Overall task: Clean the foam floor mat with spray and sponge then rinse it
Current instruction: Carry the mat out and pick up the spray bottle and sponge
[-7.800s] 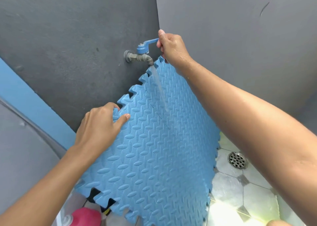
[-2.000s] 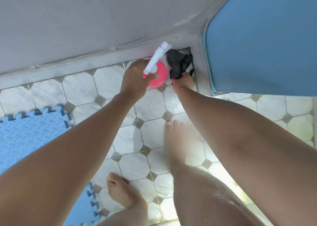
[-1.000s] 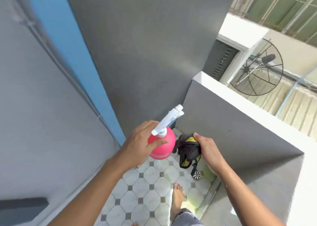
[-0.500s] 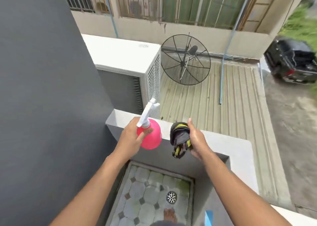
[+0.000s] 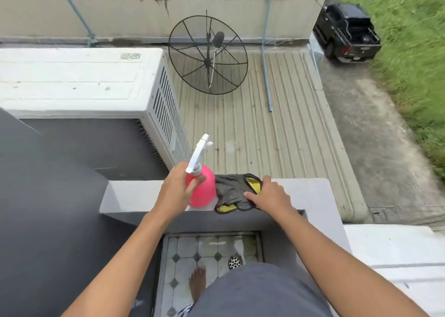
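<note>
Both tools have just landed on the ledge (image 5: 308, 196): left hand (image 5: 177, 191) curled round the spray bottle (image 5: 203, 191), right hand (image 5: 269, 196) flat on the sponge (image 5: 231, 194) at its 3 o'clock, so likely stowing.

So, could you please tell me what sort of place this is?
Probably a small upper-floor balcony: a low ledge wall, an air-conditioner unit beyond it, and a tiled floor with a drain.

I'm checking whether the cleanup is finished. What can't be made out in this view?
Foam mat: outside the head view, so its state is unknown.
Spray bottle: liquid level hidden by its opaque pink body and the gripping left hand.
Black-and-yellow pad: partly under the right hand; sponge or cloth unclear.
Tiled floor: mostly hidden by ledge and shorts.
</note>
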A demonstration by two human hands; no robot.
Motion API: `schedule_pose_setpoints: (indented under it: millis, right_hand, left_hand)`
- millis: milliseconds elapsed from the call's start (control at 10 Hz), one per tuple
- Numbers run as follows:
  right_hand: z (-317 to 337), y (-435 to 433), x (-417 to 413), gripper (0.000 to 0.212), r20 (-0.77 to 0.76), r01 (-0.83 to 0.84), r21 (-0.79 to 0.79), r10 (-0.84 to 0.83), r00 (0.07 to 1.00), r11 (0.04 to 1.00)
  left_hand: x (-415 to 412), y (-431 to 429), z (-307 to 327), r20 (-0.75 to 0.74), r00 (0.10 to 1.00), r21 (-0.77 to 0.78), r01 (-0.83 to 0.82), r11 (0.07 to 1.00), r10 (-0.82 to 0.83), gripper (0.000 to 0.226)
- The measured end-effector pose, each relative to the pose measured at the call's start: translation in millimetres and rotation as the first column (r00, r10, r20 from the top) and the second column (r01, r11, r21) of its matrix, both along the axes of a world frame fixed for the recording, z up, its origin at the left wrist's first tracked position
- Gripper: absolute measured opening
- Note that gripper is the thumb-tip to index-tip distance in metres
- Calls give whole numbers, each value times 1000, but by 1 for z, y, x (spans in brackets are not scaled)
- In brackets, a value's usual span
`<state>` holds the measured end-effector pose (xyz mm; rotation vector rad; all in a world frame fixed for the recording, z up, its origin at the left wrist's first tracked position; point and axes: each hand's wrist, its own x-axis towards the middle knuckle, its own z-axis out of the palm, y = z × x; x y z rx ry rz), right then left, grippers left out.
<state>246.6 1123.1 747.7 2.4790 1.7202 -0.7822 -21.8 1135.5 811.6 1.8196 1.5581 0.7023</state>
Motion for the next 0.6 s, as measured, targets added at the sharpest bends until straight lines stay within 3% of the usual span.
schedule_pose_setpoints:
  millis: [100, 200, 300, 400, 500, 600]
  right_hand:
    - [-3, 0, -20, 45, 44, -209, 364, 208, 977, 907]
    - [-19, 3, -46, 50, -41, -361, 366, 403, 914, 858]
    - [-42, -5, -50, 63, 33, -447, 215, 450, 892, 869]
    - [-48, -12, -44, 66, 85, -439, 172, 430, 899, 882]
    - [-43, -11, -48, 67, 70, -425, 123, 419, 905, 897]
    - [-19, 6, -51, 66, 55, -404, 158, 401, 915, 901]
  left_hand:
    - [-7, 6, -3, -29, 999, 16, 23, 1000, -23, 13]
    - [-14, 8, -6, -38, 999, 8, 16, 1000, -15, 14]
    - [-19, 7, -6, -56, 998, -3, 12, 1000, -12, 16]
    - [-18, 2, -3, -73, 997, -2, -1, 1000, 1, 18]
    - [-17, -3, 2, -67, 998, -48, -4, 999, 1, 30]
    - [-31, -1, 15, -116, 992, -119, 31, 992, -45, 63]
